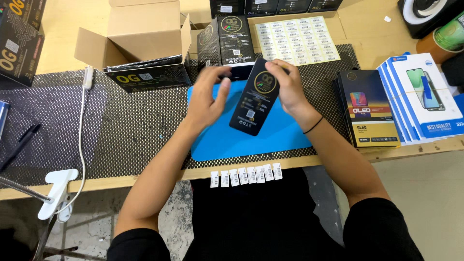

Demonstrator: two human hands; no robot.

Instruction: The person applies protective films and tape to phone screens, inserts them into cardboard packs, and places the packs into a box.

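My right hand [288, 86] grips the top end of a slim black box [255, 99] with a round gold emblem, holding it tilted above the blue mat [285, 135]. My left hand [209, 95] hovers just left of the box, fingers spread and slightly blurred, holding nothing. Several small white barcode stickers [245, 176] hang in a row along the table's front edge, below the mat.
An open cardboard carton [140, 41] with black boxes stands at the back left. Upright black boxes [227, 41] and a label sheet [296, 41] lie behind the mat. Stacks of black [368, 108] and white-blue [420, 99] boxes sit right. A clip lamp [58, 191] clamps the left edge.
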